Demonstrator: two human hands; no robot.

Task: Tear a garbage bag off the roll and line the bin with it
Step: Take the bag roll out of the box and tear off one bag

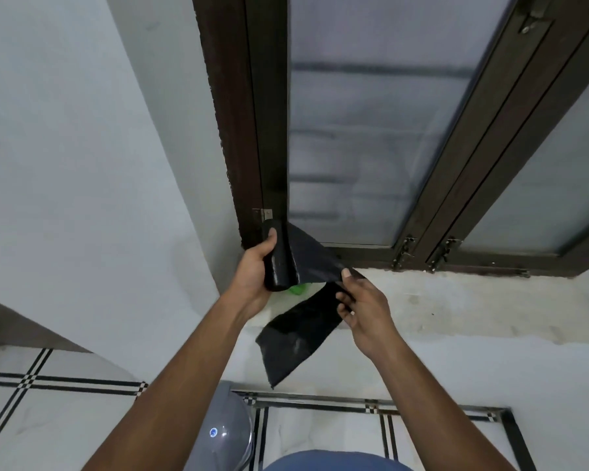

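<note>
My left hand is wrapped around a black roll of garbage bags, held upright at chest height in front of a window. A length of black bag is unrolled from it. My right hand pinches that sheet between thumb and fingers, just right of the roll. The free end hangs down and to the left below my hands. At the bottom of the view stands the grey bin, with its shiny lid closed, partly hidden by my left forearm.
A dark-framed window with frosted panes fills the upper view above a white sill. A small green object peeks out behind the roll. The tiled floor has black-striped borders. White walls stand at the left.
</note>
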